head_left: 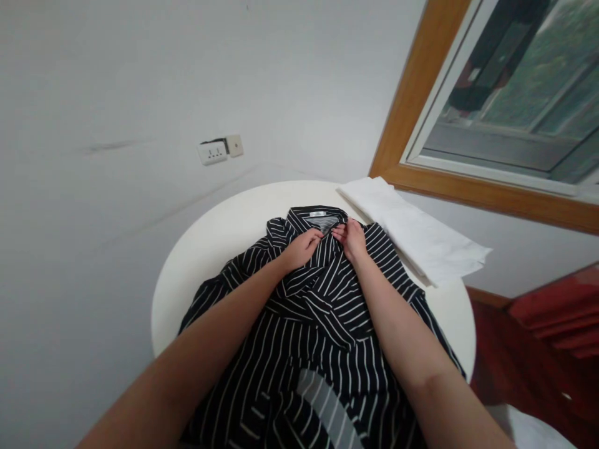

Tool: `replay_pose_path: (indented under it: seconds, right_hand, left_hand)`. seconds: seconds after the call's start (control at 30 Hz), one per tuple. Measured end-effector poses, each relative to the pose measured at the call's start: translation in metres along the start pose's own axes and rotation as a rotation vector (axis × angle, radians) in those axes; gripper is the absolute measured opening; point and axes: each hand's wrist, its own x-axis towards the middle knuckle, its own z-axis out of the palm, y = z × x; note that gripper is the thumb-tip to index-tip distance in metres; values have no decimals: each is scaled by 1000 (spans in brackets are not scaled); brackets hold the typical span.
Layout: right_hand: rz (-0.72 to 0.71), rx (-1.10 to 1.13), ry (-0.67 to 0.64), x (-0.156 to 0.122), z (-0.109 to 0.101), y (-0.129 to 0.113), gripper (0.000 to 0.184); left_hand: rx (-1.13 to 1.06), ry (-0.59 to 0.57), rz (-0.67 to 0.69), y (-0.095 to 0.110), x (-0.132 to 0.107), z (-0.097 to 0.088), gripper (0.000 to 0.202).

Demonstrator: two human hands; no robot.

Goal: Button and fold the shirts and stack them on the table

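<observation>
A black shirt with white stripes (290, 340) lies spread over a round white table (187, 268), its collar toward the wall and a small white label inside the neck. My left hand (303, 248) is closed on the left side of the neck opening, fingers pinching the cloth. Close beside it, my right hand (352, 239) pinches the right side of the collar between thumb and fingers. The fingertips of both hands are near each other at the collar front. The button area under the fingers is too small to make out.
A folded white cloth (412, 231) lies at the table's right rear, overhanging the edge. Behind stands a white wall with a socket (213, 152). A wood-framed window (468, 181) is at the right, and red fabric (559, 305) lies below it.
</observation>
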Motion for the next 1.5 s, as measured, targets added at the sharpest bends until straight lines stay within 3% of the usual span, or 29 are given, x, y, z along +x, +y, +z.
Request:
replay_pose_path:
  seconds: [0.37, 0.6, 0.83, 1.0, 1.5]
  right_hand:
    - [20, 7, -11, 5, -2, 2, 17]
    - [11, 37, -21, 6, -4, 3, 18]
    - [-3, 36, -8, 6, -3, 4, 16]
    - [4, 26, -13, 6, -4, 5, 17]
    - [18, -6, -35, 6, -4, 4, 18]
  left_hand:
    - [111, -70, 85, -22, -1, -4, 25]
    - [110, -35, 143, -23, -1, -6, 26]
    - [124, 8, 176, -16, -2, -7, 26]
    - [276, 64, 193, -3, -5, -7, 25]
    - [474, 52, 112, 12, -10, -9, 35]
